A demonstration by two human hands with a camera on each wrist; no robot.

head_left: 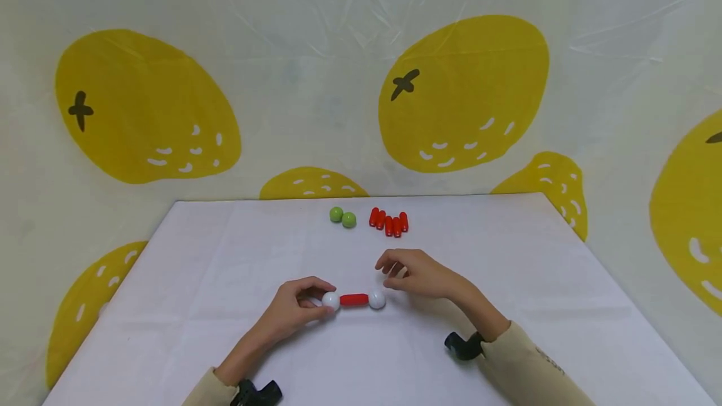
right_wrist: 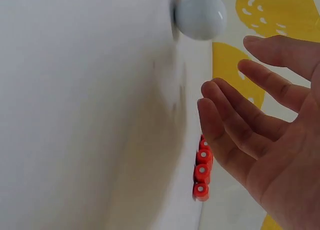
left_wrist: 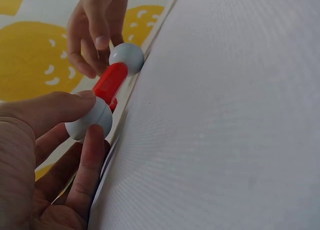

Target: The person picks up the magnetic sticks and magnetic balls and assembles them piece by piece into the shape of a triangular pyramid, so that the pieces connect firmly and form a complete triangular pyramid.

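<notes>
Two white balls joined by a red rod (head_left: 354,300) form a dumbbell shape low over the white table. My left hand (head_left: 290,309) pinches the left white ball (left_wrist: 90,121) between thumb and fingers. At the other end is the right white ball (head_left: 376,299), with my right hand (head_left: 414,273) just beyond it to the upper right. The right hand's fingers are loosely bent and hold nothing; a gap shows between them and the ball (right_wrist: 201,15) in the right wrist view.
Toward the back of the white table (head_left: 254,237) lie two green balls (head_left: 349,220) and several red rods (head_left: 389,224) in a row. A curtain with yellow fruit prints (head_left: 462,93) hangs behind the table.
</notes>
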